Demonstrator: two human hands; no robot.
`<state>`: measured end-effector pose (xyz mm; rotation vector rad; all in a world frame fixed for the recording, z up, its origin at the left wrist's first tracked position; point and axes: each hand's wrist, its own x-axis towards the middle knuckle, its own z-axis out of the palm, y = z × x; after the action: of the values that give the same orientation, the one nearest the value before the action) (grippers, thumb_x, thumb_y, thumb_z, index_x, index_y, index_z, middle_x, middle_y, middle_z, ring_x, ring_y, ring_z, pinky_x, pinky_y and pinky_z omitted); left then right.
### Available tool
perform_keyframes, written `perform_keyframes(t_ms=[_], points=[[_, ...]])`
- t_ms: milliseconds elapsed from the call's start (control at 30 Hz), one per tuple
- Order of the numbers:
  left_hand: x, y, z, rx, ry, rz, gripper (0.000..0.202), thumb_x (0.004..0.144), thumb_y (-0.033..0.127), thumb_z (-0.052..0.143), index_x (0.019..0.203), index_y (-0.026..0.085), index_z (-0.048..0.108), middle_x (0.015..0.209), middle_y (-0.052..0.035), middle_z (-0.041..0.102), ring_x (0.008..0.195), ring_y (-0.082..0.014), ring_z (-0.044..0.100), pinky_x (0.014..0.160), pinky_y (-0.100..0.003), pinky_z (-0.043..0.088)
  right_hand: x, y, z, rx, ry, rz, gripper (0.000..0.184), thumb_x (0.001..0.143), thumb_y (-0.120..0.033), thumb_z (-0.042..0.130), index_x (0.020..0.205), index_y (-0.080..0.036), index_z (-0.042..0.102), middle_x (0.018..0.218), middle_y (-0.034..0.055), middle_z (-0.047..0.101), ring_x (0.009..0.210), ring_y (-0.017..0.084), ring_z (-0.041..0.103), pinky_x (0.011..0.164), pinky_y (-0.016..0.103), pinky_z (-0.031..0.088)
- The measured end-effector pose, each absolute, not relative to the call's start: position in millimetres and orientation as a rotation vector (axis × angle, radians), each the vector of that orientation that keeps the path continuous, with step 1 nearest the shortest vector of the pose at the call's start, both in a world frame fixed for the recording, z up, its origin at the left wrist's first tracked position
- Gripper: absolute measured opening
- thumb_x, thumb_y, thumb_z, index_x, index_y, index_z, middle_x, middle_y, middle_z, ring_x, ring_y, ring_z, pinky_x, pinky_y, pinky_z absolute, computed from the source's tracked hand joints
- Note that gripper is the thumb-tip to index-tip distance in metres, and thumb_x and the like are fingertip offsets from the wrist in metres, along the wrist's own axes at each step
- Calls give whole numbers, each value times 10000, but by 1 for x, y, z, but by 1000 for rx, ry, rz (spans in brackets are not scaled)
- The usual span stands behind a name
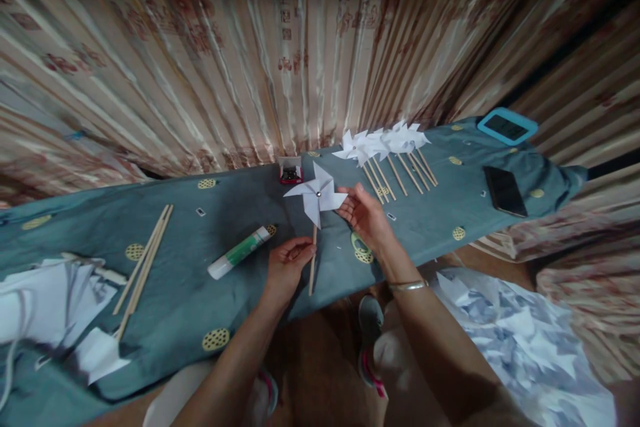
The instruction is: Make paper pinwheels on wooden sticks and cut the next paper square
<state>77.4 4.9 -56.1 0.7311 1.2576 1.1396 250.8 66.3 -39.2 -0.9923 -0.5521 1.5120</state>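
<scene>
A white paper pinwheel (317, 196) on a thin wooden stick (313, 271) is held upright over the blue-green cloth. My left hand (287, 265) is closed round the stick just below the paper blades. My right hand (365, 213) is beside the pinwheel with its fingers spread, the fingertips touching a blade at its right edge. A metal pin shows at the pinwheel's centre.
A row of finished pinwheels (383, 143) lies at the back. A glue stick (239, 253) lies left of my hands, loose wooden sticks (145, 263) further left, white paper (47, 297) at far left. A small pin box (291, 171), a dark phone (505, 190) and a blue-framed device (507, 125) are also here.
</scene>
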Motion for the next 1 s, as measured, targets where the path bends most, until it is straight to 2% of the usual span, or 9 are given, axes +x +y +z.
perform_keyframes(t_ms=[167, 267, 767, 1000], points=[[77, 4, -54, 724, 1252, 1122, 263, 475, 334, 833, 668, 179, 744, 623, -14, 695, 599, -136, 603, 611, -244, 493, 249, 66, -40, -1026, -578, 1392, 308, 553, -372, 907, 725, -179, 741, 615, -33, 673, 541, 53, 581, 545, 149, 506], [78, 4, -53, 702, 1237, 1118, 250, 472, 327, 823, 656, 178, 741, 610, -7, 686, 590, -128, 593, 608, -238, 485, 249, 66, -41, -1051, -571, 1354, 288, 501, -323, 921, 653, -176, 726, 582, -36, 660, 525, 46, 561, 520, 146, 489], [77, 3, -51, 709, 1241, 1116, 255, 474, 334, 829, 657, 179, 742, 617, -9, 686, 594, -132, 585, 609, -245, 479, 254, 64, -42, -1047, -614, 1350, 184, 585, -259, 875, 617, -189, 708, 526, -36, 641, 485, 58, 569, 460, 143, 493], [76, 2, -51, 725, 1236, 1106, 252, 488, 331, 828, 665, 174, 741, 623, -12, 686, 599, -131, 586, 611, -242, 478, 257, 62, -38, -1099, -580, 1420, 271, 538, -301, 918, 657, -172, 711, 528, -14, 676, 456, 67, 613, 430, 115, 506]])
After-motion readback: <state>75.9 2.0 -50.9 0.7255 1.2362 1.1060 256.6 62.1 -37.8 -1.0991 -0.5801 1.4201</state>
